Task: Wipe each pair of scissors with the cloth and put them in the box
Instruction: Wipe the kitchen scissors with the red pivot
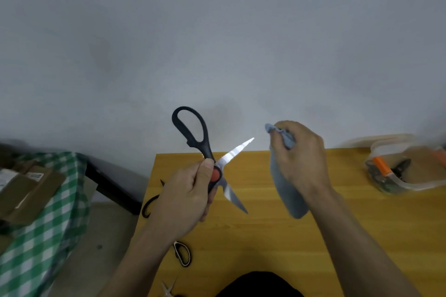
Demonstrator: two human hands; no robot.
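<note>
Head view, wiping step: left hand grips black-handled, orange-pivot kitchen scissors, blades splayed, above yellow wooden table. Right hand clutches grey-blue cloth just beside. Next, likely: cloth onto blade; clear plastic box far right.

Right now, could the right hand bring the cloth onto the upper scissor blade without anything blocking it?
Probably yes. The right hand grips the cloth just beside the open scissors that the left hand holds up. Only open air lies between the cloth and the toothed blade.
</note>
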